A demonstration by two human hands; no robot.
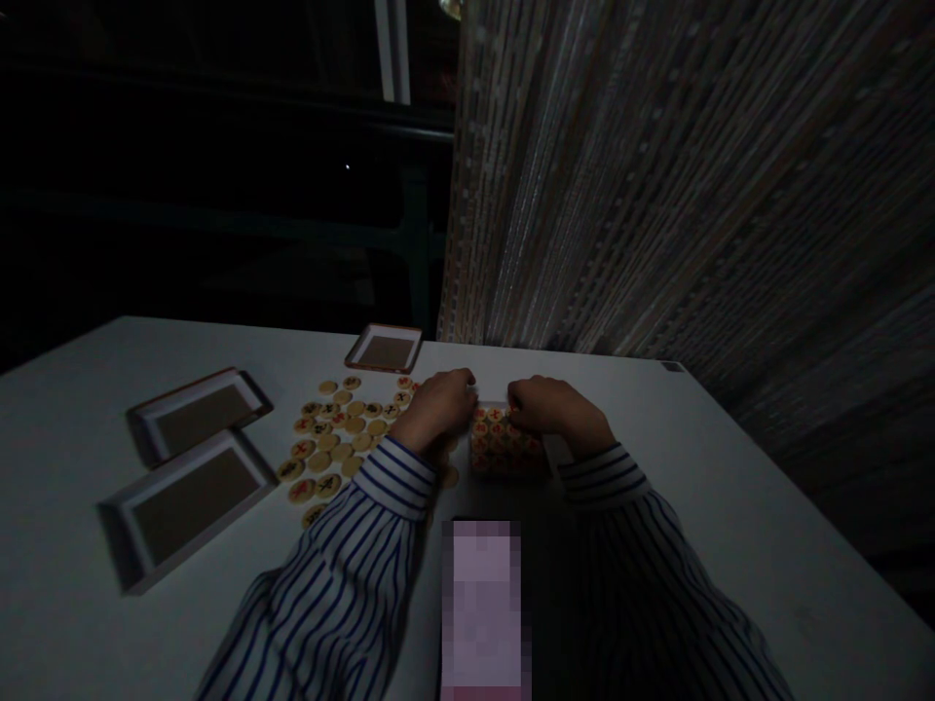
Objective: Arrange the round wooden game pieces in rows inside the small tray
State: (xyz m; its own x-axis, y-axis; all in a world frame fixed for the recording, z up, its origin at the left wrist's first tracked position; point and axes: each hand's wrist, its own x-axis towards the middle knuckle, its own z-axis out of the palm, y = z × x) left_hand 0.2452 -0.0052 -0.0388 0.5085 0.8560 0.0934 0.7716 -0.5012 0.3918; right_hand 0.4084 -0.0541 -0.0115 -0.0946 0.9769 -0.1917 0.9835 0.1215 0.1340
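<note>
My left hand (438, 409) and my right hand (549, 407) rest curled on either side of a small tray of round game pieces with red marks (501, 443), near the far middle of the white table (730, 506). Both hands' fingers bend down at the tray's far edge and touch it or the pieces. Left of my left hand, several loose round wooden pieces (336, 438) with red or black marks lie spread on the table. Striped sleeves cover both forearms.
Two shallow open box halves (191, 409) (186, 501) lie at the left. A smaller box lid (386, 348) sits at the far edge. A phone with a blurred screen (482, 604) lies close to me. A ribbed curtain (693, 195) hangs behind the table.
</note>
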